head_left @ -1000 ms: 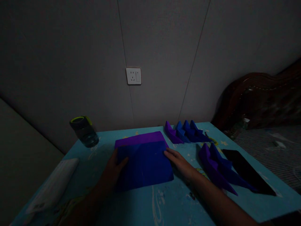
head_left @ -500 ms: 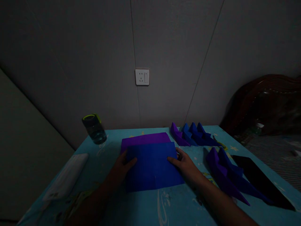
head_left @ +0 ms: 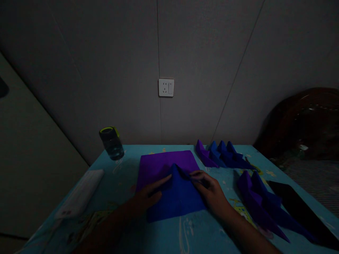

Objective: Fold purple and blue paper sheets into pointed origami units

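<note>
We can read no text, brand or number; the dark marks [head_left: 64,212] on the white packet [head_left: 82,190] are too blurred.

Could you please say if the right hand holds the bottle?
No, the right hand is at the blue paper, well away from the bottle.

Dark btl [head_left: 112,144] stands behind white obj [head_left: 81,194] on tbl [head_left: 123,180], w/ wall socket [head_left: 166,87] above.
</note>
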Demonstrator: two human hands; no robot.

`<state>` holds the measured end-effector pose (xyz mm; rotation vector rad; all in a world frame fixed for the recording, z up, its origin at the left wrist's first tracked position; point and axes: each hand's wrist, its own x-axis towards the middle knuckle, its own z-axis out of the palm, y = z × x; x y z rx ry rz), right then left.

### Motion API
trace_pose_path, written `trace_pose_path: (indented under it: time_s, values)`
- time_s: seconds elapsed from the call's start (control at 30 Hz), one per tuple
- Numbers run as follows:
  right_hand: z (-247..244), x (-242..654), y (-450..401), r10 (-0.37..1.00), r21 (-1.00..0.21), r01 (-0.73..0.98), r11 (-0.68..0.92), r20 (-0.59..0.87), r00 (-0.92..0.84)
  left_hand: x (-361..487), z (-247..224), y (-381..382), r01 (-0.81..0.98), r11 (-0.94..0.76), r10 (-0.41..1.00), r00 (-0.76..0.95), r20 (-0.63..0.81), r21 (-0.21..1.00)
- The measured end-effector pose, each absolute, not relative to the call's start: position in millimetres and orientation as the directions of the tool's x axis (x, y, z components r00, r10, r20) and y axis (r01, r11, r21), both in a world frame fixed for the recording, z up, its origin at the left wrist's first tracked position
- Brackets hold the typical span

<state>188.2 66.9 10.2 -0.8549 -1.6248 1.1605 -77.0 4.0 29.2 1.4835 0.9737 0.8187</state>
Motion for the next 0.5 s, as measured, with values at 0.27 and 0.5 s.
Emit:
trace_pose_path:
  time_s: [0.27,0.5]
  values:
    - [16.6,191.6,60.3,0.752,-0.837,0.148,0.527,0.378,-0.540,-71.6,25.4,8.3,0.288,-0.003,0.964,0.257,-0.074,0.958]
    - [20.0,187.9,57.8,0.756,-0.826,0.231,0.514,0.309,-0.578,-68.9,31.2,5.9,0.220,-0.003,0.975,0.219,-0.046,0.976]
